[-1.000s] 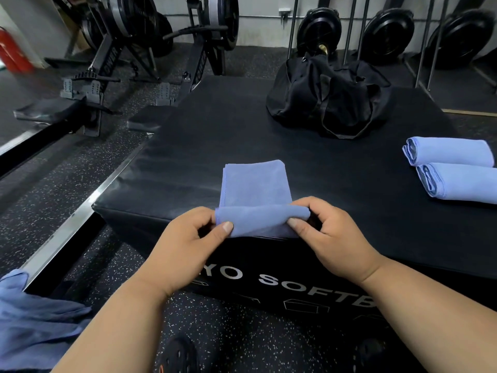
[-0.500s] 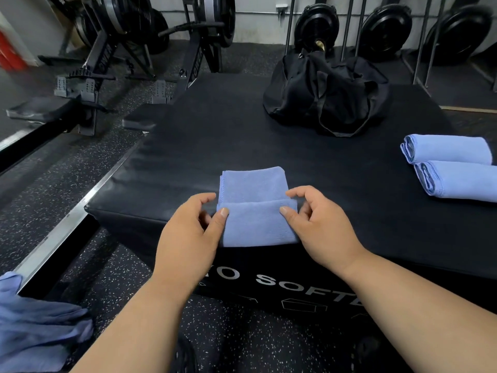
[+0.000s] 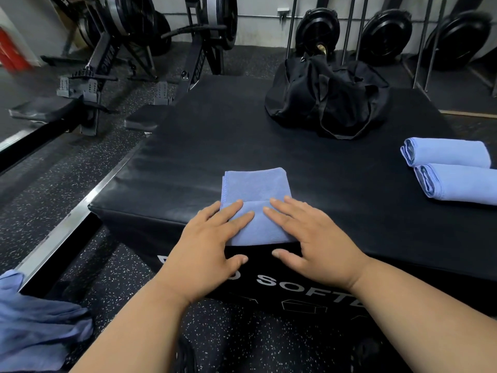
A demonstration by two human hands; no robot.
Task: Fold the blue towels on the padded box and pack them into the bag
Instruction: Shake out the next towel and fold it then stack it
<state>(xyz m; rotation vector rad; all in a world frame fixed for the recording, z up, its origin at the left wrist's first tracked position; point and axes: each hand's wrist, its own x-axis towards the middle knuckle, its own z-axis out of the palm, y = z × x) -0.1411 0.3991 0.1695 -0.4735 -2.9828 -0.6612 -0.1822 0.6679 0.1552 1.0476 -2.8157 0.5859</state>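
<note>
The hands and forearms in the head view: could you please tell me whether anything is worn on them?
Nothing is worn. The left hand and right hand are bare, with no gloves, rings, watch or bands showing. Both forearms are bare too; no sleeve reaches into the frame. Fingernails are short and unpainted.

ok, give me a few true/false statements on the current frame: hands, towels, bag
1. Both hands, left hand and right hand, press flat on the towel. True.
2. That towel lies at the far edge of the padded box. False: it lies at the near edge.
3. Two folded towels lie on the box at the right. True.
4. The black bag stands on the floor. False: it sits on the box, at the far side.
</note>
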